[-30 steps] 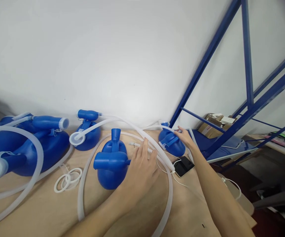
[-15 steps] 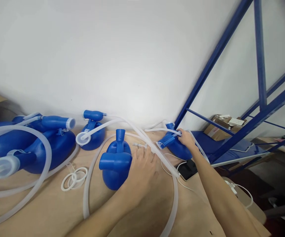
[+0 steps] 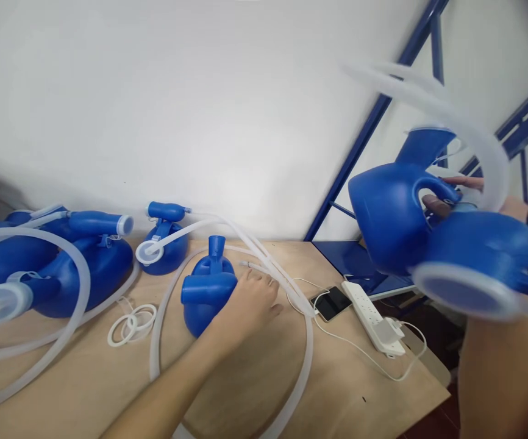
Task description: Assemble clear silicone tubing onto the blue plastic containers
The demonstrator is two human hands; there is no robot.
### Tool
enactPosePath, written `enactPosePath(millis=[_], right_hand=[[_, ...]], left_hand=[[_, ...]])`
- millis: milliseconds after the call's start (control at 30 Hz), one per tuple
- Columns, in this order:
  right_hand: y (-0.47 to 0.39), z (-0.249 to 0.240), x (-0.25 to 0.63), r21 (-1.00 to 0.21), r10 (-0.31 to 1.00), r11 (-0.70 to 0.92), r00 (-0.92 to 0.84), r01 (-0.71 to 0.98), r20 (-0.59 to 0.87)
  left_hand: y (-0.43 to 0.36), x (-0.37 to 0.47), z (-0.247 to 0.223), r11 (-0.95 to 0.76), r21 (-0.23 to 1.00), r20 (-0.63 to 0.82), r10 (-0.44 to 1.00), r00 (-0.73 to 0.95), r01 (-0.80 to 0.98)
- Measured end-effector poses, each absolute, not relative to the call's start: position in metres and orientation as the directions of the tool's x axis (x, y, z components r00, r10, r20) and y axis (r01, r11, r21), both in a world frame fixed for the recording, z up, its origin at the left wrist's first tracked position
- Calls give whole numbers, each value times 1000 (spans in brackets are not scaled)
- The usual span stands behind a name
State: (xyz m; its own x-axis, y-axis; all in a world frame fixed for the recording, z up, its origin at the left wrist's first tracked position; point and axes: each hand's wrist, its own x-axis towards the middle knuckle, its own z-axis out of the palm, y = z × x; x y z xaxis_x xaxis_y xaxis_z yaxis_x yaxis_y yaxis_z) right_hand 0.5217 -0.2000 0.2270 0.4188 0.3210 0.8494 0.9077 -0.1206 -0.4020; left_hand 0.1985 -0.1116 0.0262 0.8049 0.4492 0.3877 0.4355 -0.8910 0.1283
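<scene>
At the right of the head view, my right hand is closed round the handle of a blue container, which hangs in the air with a blurred blue spout piece and a whitish tube. Over the middle of the table, my left hand has its fingers curled beside another blue container; whether it grips anything is hidden. A clear tube loops on the table round this container. Further left stands a smaller blue container with a white-rimmed mouth.
Large blue containers with tubes fill the table's left side. Two white rings lie before them. A phone and a white power strip with cables lie at the right. A blue metal frame stands behind.
My right hand has raised the right-hand blue container and its tube off the table, uncovering the power strip. My left hand's fingers have curled. The view has shifted slightly.
</scene>
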Motion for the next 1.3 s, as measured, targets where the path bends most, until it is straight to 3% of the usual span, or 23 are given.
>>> enactPosePath(millis=[67,133,167,267,367,433,567,833,933,1033,1067,1133,1200,1300], right_hand=[[-230,227,491,-482,252,-43,477,875,842],[-259,215,460,-448,410,-48,426,893,806],[-273,205,446,-492,492,-64,457,868,741],[-296,164,413,-457,609,-168,456,874,649],[-292,113,393,-425,698,-262,475,866,536],[-279,82,384,-444,686,-290,507,848,521],[-251,38,369,-541,696,-109,453,834,557],[-225,-9,364,-656,781,-4,412,755,469],[-237,-3,370,-492,837,-24,287,870,465],[-257,25,362,-145,782,-42,123,989,611],[-262,37,354,-47,765,3,28,999,643],[-265,57,335,104,792,205,-227,973,567],[-257,68,316,164,781,405,-434,899,449],[-232,67,298,88,735,601,-593,794,329]], left_hand=[[-111,192,29,-896,127,363,441,821,425],[-110,185,34,-900,118,320,434,842,419],[-109,180,38,-904,114,301,426,853,412],[-106,162,54,-917,138,276,399,874,375],[-109,139,74,-922,247,310,368,877,299],[-118,125,85,-894,372,347,382,857,248],[-145,106,82,-740,641,297,485,822,206],[-166,111,23,-631,692,204,638,743,352],[-164,106,19,-620,713,224,644,732,327],[-160,96,27,-613,728,248,651,717,305],[-158,93,31,-610,728,262,669,696,313],[-153,85,41,-603,723,329,731,598,338],[-149,78,49,-570,751,401,795,454,335],[-147,70,58,-493,826,399,853,336,272]])
